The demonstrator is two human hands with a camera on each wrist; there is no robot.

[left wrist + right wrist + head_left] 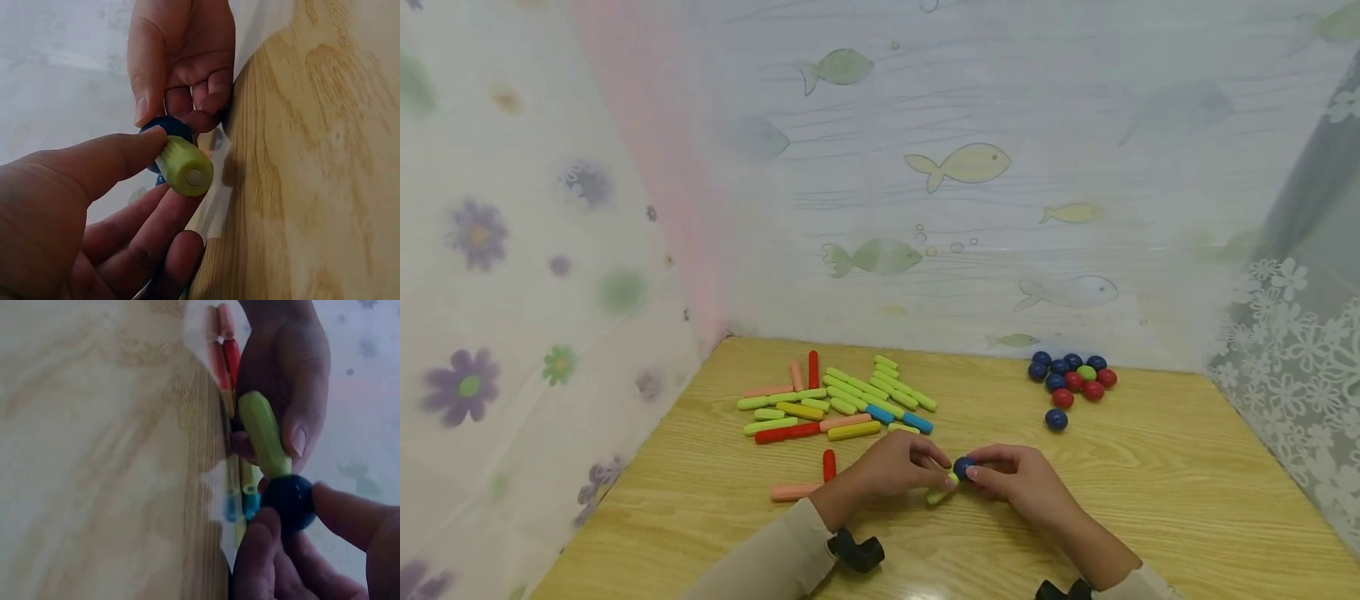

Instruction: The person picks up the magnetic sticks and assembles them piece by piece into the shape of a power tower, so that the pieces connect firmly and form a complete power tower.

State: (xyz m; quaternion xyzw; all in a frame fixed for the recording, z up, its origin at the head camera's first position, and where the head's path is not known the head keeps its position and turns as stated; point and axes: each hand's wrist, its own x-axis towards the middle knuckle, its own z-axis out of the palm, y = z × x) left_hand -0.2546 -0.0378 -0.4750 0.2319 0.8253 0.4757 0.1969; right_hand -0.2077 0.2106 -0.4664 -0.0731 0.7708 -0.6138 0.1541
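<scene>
Between the thumb and fingers of my left hand (901, 463) a short light-green rod (937, 496) is pinched. My right hand (1024, 483) pinches a dark blue ball (964, 468). Ball and rod meet end to end in front of me, just above the table. In the left wrist view the rod's far end (195, 177) points at the camera, with the blue ball (164, 127) behind it. From the right wrist the ball (289, 504) sits against the rod's tip (265, 434); how firmly they are joined cannot be told.
Left of the hands lie light-green rods (848, 385), with red (813, 369), yellow (853, 430), pink and blue ones. A red rod (829, 465) and a pink rod (795, 492) lie nearer. Blue, red and green balls (1072, 382) cluster at the back right; one blue ball (1056, 419) sits apart.
</scene>
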